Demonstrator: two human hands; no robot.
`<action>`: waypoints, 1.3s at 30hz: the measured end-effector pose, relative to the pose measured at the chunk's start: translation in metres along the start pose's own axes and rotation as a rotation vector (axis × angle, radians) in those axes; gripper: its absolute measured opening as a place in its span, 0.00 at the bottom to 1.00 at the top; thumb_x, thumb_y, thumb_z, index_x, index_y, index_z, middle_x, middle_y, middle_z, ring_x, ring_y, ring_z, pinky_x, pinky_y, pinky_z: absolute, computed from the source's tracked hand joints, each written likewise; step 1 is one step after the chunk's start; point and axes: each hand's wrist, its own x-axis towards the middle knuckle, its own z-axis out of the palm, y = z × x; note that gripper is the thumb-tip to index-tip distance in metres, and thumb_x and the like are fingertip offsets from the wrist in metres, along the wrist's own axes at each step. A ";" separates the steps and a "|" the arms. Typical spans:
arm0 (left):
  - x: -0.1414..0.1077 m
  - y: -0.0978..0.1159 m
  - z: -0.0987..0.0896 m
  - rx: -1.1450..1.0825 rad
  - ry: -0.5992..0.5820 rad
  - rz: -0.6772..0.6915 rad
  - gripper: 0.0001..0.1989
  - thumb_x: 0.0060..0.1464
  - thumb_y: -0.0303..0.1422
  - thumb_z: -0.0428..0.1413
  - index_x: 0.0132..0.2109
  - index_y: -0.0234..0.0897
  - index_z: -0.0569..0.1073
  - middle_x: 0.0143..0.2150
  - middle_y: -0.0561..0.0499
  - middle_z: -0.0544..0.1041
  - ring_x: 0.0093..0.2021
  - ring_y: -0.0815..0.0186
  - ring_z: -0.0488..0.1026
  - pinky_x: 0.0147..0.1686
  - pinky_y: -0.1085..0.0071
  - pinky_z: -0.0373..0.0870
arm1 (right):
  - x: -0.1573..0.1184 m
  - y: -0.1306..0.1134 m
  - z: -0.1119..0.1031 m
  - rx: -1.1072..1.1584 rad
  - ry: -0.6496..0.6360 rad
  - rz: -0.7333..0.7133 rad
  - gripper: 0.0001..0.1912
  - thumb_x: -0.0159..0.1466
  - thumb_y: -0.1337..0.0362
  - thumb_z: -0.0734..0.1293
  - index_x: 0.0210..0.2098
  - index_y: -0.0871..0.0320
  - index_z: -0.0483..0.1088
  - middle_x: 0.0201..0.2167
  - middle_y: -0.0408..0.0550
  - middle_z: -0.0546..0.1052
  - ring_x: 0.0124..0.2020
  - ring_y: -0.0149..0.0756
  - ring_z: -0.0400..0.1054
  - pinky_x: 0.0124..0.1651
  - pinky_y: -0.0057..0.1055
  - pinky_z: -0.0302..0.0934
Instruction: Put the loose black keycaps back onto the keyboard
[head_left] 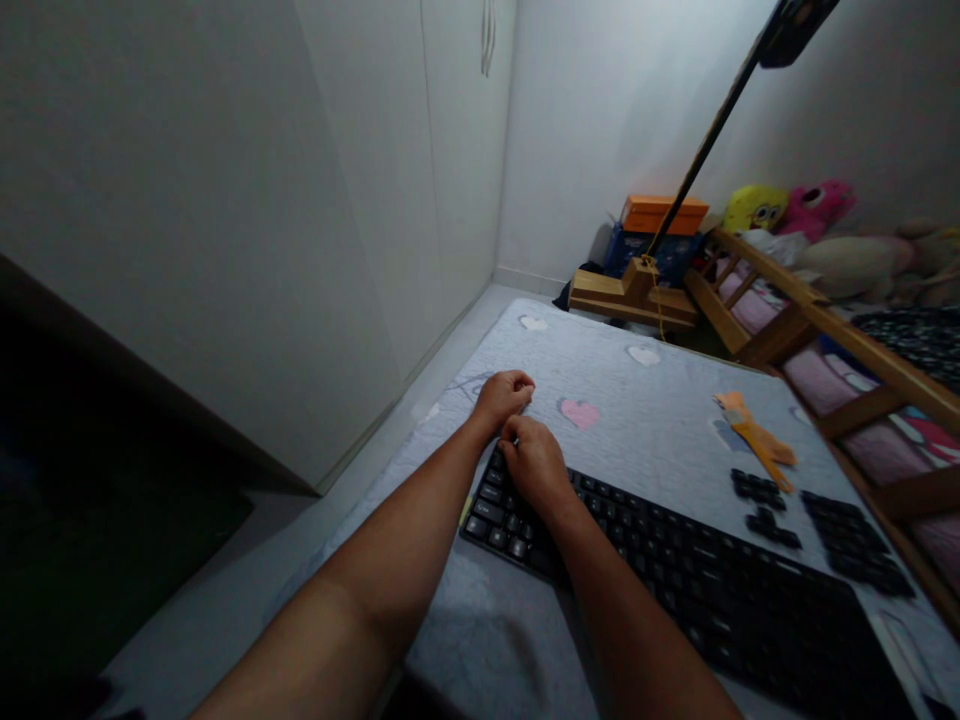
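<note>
A black keyboard lies at a slant across the patterned bed cover, its left end under my hands. Over its upper left corner, my right hand has its fingers curled down in a pinch at the keys; whatever sits between the fingertips is hidden. Just beyond that corner, my left hand is closed with the fingers bent inward, and I cannot make out what it holds. Loose black keycaps rest in a small group to the right, with a larger group of keycaps beside them.
An orange cloth-like item lies beyond the keycaps. A wooden bed rail runs along the right, with plush toys behind it. A wooden stand carries a dark pole near boxes. White cabinet doors rise on the left.
</note>
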 end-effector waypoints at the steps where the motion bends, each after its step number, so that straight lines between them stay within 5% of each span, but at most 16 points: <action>1: 0.000 0.000 0.000 0.000 0.000 0.000 0.08 0.51 0.29 0.55 0.37 0.34 0.78 0.27 0.52 0.78 0.29 0.68 0.74 0.30 0.75 0.68 | 0.000 0.000 -0.001 0.003 -0.006 0.006 0.06 0.61 0.72 0.65 0.30 0.56 0.68 0.33 0.47 0.75 0.37 0.37 0.66 0.41 0.31 0.53; 15: 0.001 -0.006 0.001 -0.017 0.012 0.024 0.08 0.51 0.31 0.55 0.36 0.35 0.78 0.26 0.52 0.78 0.29 0.67 0.74 0.30 0.73 0.67 | 0.002 0.001 -0.003 0.018 -0.036 0.025 0.07 0.60 0.73 0.63 0.29 0.56 0.68 0.33 0.47 0.76 0.37 0.37 0.66 0.40 0.30 0.54; 22: -0.002 -0.005 0.001 -0.024 0.030 0.074 0.08 0.51 0.32 0.55 0.35 0.35 0.78 0.27 0.50 0.79 0.30 0.66 0.74 0.32 0.72 0.68 | -0.023 0.008 -0.044 0.049 0.022 -0.039 0.07 0.63 0.73 0.61 0.34 0.58 0.71 0.36 0.49 0.76 0.39 0.37 0.68 0.45 0.32 0.58; 29: -0.004 -0.006 0.001 -0.007 0.013 0.089 0.09 0.51 0.33 0.54 0.35 0.35 0.78 0.28 0.50 0.79 0.30 0.65 0.75 0.33 0.71 0.68 | -0.082 0.042 -0.095 0.021 0.106 0.021 0.06 0.63 0.67 0.62 0.32 0.57 0.71 0.35 0.48 0.75 0.41 0.40 0.68 0.47 0.35 0.60; 39: -0.008 -0.001 -0.003 0.075 -0.007 0.116 0.10 0.50 0.35 0.54 0.34 0.35 0.78 0.28 0.49 0.78 0.31 0.63 0.75 0.33 0.70 0.67 | -0.159 0.126 -0.135 -0.050 0.334 0.234 0.12 0.63 0.57 0.60 0.33 0.55 0.73 0.37 0.50 0.77 0.41 0.42 0.70 0.46 0.37 0.61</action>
